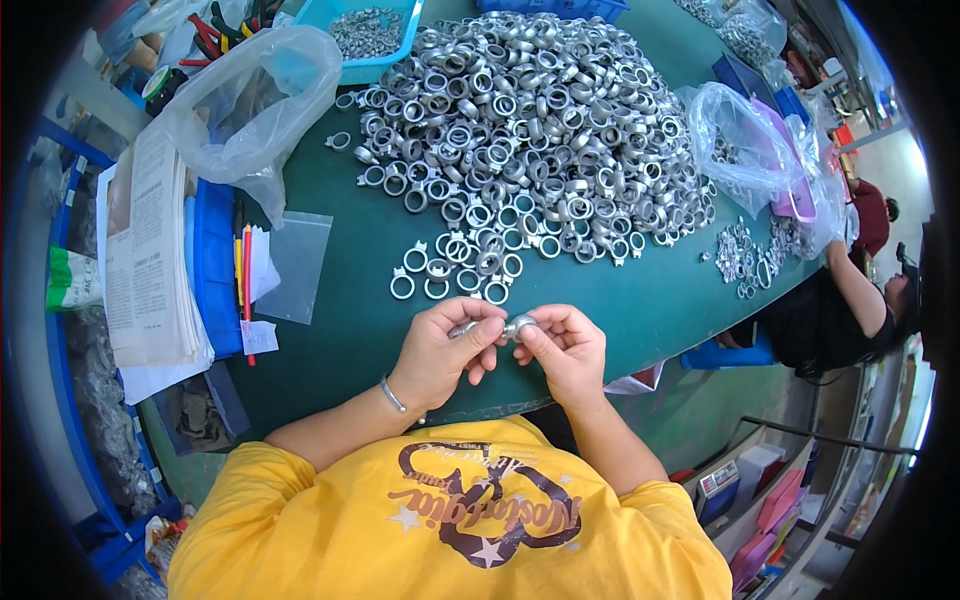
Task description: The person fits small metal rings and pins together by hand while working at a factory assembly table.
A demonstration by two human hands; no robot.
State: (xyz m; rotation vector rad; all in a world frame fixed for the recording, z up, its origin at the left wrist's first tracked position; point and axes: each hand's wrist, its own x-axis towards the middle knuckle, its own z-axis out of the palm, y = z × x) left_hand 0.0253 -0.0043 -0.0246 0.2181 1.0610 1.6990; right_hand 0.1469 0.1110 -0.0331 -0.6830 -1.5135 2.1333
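My left hand (445,345) and my right hand (568,355) meet in front of my chest, over the near edge of the green table. Fingers and thumb of my right hand pinch a small silver metal ring (519,324). A silver metal piece (462,329) shows between the left thumb and fingers, partly hidden; I cannot tell whether it joins the ring. Just beyond my hands lie several loose rings with small lugs, one ring (402,286) at the left. Behind them rises a large pile of similar metal rings (530,130).
To the left are a plastic bag (250,110), a blue bin (215,270), papers (150,250) and pens (246,290). A light blue tray (408,40) holds small parts at the back. Small metal parts (740,260) lie at right, near another person (840,300).
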